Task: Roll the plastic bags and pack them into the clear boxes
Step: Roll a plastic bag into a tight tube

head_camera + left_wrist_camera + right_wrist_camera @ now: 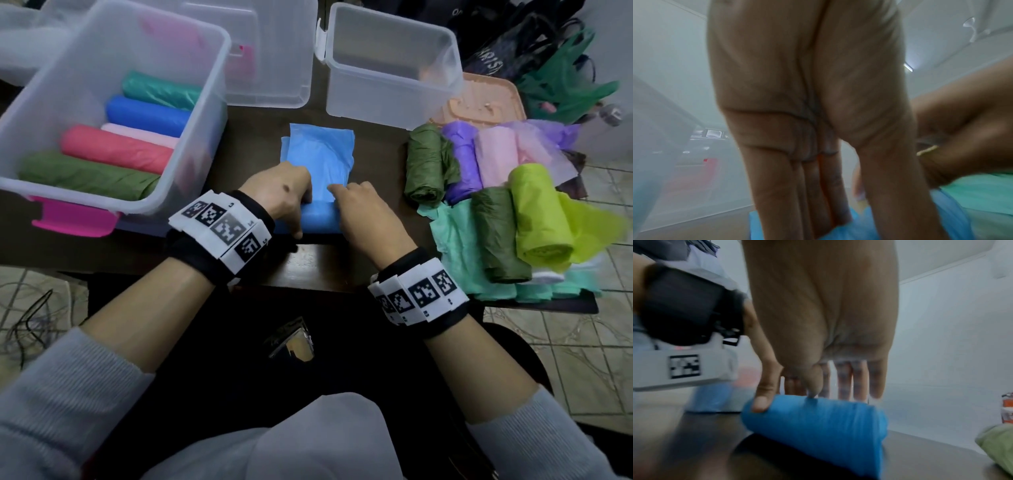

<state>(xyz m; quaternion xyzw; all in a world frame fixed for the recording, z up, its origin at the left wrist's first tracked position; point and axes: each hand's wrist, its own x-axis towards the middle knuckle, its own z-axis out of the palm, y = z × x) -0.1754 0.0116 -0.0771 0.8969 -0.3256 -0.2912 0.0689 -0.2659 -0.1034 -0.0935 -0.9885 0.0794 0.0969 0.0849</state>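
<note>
Now both hands work the blue bag (317, 161) on the worktop (318, 263). The left hand (279, 195) and right hand (363, 209) curl over its rolled end, probably to keep it tight. Left of them, a clear box (212, 68) holds finished rolls.

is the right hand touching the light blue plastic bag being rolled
Touching. The right wrist view shows the right hand's thumb tip pressed onto the light blue plastic bag's rolled part.

Thin plastic bag (317, 161) (faintly glossy)
</note>
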